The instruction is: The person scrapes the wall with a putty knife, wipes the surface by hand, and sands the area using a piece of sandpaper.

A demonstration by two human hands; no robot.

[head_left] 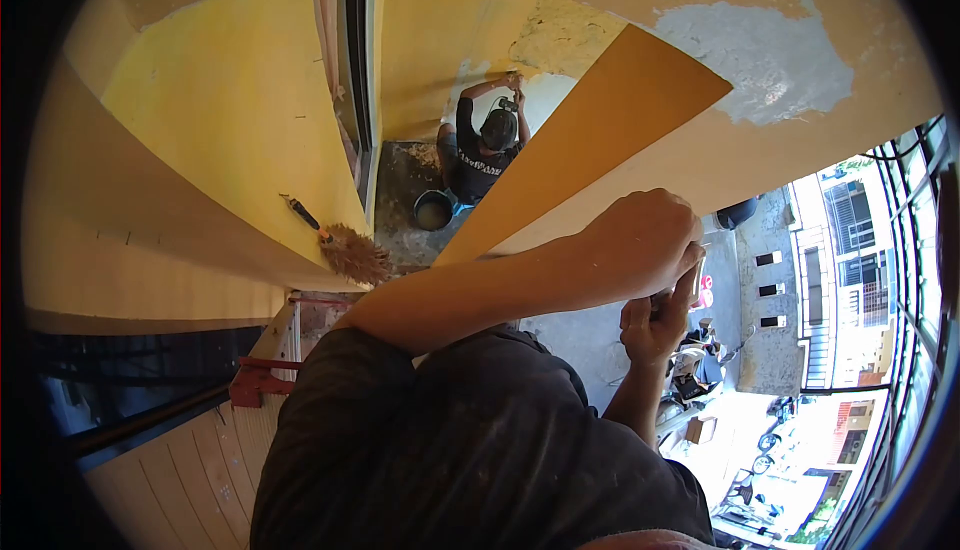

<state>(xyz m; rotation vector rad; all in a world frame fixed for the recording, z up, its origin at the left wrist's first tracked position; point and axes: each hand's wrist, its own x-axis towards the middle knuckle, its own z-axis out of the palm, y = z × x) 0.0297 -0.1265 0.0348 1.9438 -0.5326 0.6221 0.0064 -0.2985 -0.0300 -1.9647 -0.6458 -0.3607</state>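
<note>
Fingers of the left hand (645, 245) and right hand (655, 322) clench together on a small pale object (693, 265), just beside a yellow board (590, 140). Lettering on a crouching co-worker's shirt (483, 172) is unreadable.

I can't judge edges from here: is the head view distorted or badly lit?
Head view: strong fisheye bends the wall and grille, and the corners are black. Head view: the street is blown out, while the left hand and right hand are sharp and evenly lit.
</note>
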